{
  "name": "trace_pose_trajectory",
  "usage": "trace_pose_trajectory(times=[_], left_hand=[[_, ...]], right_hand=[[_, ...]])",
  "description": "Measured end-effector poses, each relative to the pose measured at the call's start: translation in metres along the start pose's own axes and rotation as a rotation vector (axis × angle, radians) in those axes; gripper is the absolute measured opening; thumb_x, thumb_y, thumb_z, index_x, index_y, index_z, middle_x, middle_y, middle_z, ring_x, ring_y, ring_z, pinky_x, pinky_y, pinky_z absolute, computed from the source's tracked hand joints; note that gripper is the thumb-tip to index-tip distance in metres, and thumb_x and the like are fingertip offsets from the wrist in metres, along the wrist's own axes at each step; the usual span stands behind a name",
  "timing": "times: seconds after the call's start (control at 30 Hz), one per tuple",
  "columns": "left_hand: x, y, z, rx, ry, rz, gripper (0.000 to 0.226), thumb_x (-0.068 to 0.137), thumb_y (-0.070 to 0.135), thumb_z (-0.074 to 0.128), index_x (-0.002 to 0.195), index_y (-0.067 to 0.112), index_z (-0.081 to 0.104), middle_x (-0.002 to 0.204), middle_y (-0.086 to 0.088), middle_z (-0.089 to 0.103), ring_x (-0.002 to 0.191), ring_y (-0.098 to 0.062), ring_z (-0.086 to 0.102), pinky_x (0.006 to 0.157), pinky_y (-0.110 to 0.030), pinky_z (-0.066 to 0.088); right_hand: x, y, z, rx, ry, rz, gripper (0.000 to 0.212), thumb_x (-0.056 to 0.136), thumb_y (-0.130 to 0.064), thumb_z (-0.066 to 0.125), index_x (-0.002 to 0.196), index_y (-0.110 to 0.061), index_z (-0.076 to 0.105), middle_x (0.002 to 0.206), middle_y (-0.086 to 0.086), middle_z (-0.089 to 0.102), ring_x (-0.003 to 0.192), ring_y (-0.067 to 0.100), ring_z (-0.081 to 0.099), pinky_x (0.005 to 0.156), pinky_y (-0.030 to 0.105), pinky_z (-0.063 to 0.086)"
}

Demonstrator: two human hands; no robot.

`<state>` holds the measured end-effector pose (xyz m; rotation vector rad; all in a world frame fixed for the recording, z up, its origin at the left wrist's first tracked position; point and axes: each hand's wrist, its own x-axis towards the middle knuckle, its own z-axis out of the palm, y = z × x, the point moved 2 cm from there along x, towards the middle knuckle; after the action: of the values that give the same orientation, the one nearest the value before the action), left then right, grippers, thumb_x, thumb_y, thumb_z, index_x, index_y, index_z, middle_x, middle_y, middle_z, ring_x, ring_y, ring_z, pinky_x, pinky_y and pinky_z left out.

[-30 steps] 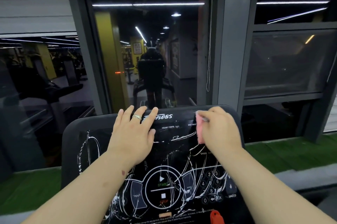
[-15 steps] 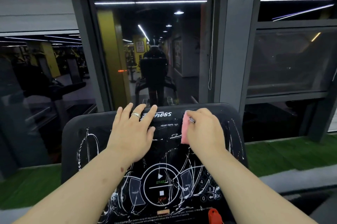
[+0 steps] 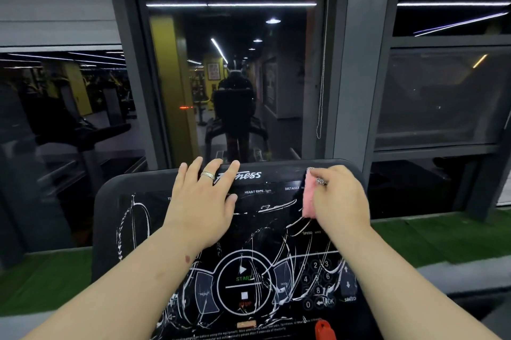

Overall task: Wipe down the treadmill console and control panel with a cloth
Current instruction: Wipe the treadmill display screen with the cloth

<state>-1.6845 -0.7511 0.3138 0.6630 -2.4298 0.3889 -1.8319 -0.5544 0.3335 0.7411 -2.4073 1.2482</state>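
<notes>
1. The black, glossy treadmill console (image 3: 116, 229) fills the lower middle of the head view, tilted up toward the person, with its rounded top edge just below a dark window (image 3: 229, 77).
2. The left hand (image 3: 200, 203) lies flat on the upper left of the console – fingers straight and slightly spread, their tips reaching the top edge beside the white "Fitness" lettering (image 3: 243, 176). It holds nothing. A silver ring (image 3: 208, 175) sits on one finger.
3. The right hand (image 3: 338, 198) is on the upper right part of the console, its fingers curled round a small pink cloth (image 3: 309, 198). The cloth shows as a narrow vertical strip at the hand's left side and is pressed against the panel near the "DISTANCE" label. A ring with a sparkling top (image 3: 320, 181) is on this hand.
4. The two hands are well apart, with the "HEART RATE" label between them.
5. White streaks and loops of residue (image 3: 132, 218) cover much of the control panel – heavy on the left side and across the lower centre.
6. Lower down are a round start/stop button ring (image 3: 243, 281) with green "START" text, a number keypad (image 3: 318, 281) to its right, and a red safety clip (image 3: 325, 330) at the bottom edge.
7. Green artificial turf (image 3: 431, 237) runs along the sill on either side of the console.
8. The glass reflects ceiling strip lights (image 3: 232, 4) and yellow columns.
</notes>
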Motion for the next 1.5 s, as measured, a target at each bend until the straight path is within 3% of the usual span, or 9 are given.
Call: trace_pose_trajectory(times=[0.43, 0.63, 0.7, 0.83, 1.03, 1.13, 1.27, 1.37, 1.5], left_hand=[[0.001, 0.000, -0.001, -0.011, -0.019, 0.000, 0.064, 0.100, 0.052, 0.040, 0.160, 0.037, 0.024, 0.159, -0.003, 0.039, 0.150, -0.037, 0.025, 0.125, -0.056, 0.014], [0.001, -0.003, -0.001, -0.019, -0.031, 0.012, 0.064, 0.102, 0.053, 0.037, 0.161, 0.040, 0.016, 0.163, -0.001, 0.033, 0.152, -0.035, 0.020, 0.126, -0.054, 0.011], [0.001, -0.002, -0.001, -0.016, -0.038, 0.008, 0.065, 0.102, 0.053, 0.037, 0.161, 0.040, 0.015, 0.163, 0.000, 0.032, 0.153, -0.034, 0.019, 0.126, -0.054, 0.010], [0.000, -0.005, -0.004, -0.016, -0.038, 0.020, 0.065, 0.102, 0.052, 0.036, 0.161, 0.040, 0.013, 0.165, 0.000, 0.030, 0.154, -0.033, 0.018, 0.127, -0.052, 0.009], [0.000, -0.005, -0.005, -0.040, -0.041, 0.021, 0.065, 0.104, 0.052, 0.033, 0.162, 0.042, 0.006, 0.167, 0.003, 0.023, 0.156, -0.030, 0.010, 0.127, -0.050, 0.004], [0.000, -0.009, -0.006, -0.038, -0.043, 0.047, 0.064, 0.104, 0.051, 0.032, 0.162, 0.042, 0.006, 0.168, 0.003, 0.022, 0.156, -0.030, 0.011, 0.127, -0.049, 0.005], [-0.002, -0.019, -0.004, -0.030, -0.032, 0.098, 0.062, 0.104, 0.046, 0.035, 0.162, 0.040, 0.014, 0.166, 0.003, 0.030, 0.154, -0.029, 0.020, 0.126, -0.047, 0.013], [-0.002, -0.021, -0.005, -0.036, -0.030, 0.098, 0.060, 0.104, 0.045, 0.036, 0.161, 0.041, 0.017, 0.166, 0.002, 0.030, 0.154, -0.029, 0.021, 0.126, -0.046, 0.013], [-0.001, -0.019, -0.005, -0.048, -0.030, 0.087, 0.060, 0.105, 0.047, 0.033, 0.162, 0.042, 0.013, 0.167, 0.003, 0.026, 0.155, -0.027, 0.015, 0.127, -0.045, 0.008]], right_hand=[[-0.013, -0.028, 0.021, -0.040, -0.085, -0.087, 0.036, 0.084, 0.004, 0.050, 0.101, -0.016, 0.074, 0.103, 0.002, 0.057, 0.091, 0.029, 0.059, 0.076, 0.043, 0.055], [-0.001, -0.011, 0.009, 0.000, -0.033, -0.020, 0.032, 0.081, 0.003, 0.051, 0.081, -0.016, 0.076, 0.092, -0.004, 0.057, 0.085, 0.026, 0.060, 0.070, 0.039, 0.053], [-0.007, -0.023, 0.017, -0.034, -0.044, -0.066, 0.031, 0.078, 0.005, 0.055, 0.072, -0.020, 0.072, 0.090, -0.004, 0.053, 0.083, 0.025, 0.056, 0.064, 0.034, 0.047], [-0.026, -0.044, 0.041, -0.108, -0.159, -0.283, 0.025, 0.091, -0.012, 0.053, 0.092, -0.025, 0.074, 0.098, -0.006, 0.056, 0.094, 0.022, 0.052, 0.078, 0.038, 0.051], [-0.016, -0.031, 0.038, -0.111, -0.055, -0.284, 0.023, 0.089, -0.008, 0.053, 0.087, -0.019, 0.074, 0.092, -0.003, 0.057, 0.088, 0.026, 0.053, 0.075, 0.041, 0.052], [-0.034, -0.042, 0.050, -0.180, -0.155, -0.473, 0.033, 0.093, -0.022, 0.040, 0.087, -0.021, 0.073, 0.095, -0.004, 0.060, 0.087, 0.025, 0.053, 0.075, 0.040, 0.052], [-0.006, -0.022, 0.037, -0.119, 0.009, -0.346, 0.047, 0.089, -0.030, 0.031, 0.084, -0.023, 0.077, 0.089, -0.003, 0.059, 0.083, 0.028, 0.052, 0.072, 0.041, 0.051], [-0.025, -0.031, 0.049, -0.187, -0.060, -0.412, 0.049, 0.085, -0.031, 0.021, 0.071, -0.020, 0.066, 0.084, -0.005, 0.056, 0.077, 0.026, 0.050, 0.069, 0.040, 0.051], [-0.012, -0.019, 0.043, -0.126, -0.011, -0.412, 0.058, 0.086, -0.036, 0.022, 0.087, -0.020, 0.078, 0.086, -0.002, 0.063, 0.079, 0.029, 0.052, 0.072, 0.040, 0.052]])
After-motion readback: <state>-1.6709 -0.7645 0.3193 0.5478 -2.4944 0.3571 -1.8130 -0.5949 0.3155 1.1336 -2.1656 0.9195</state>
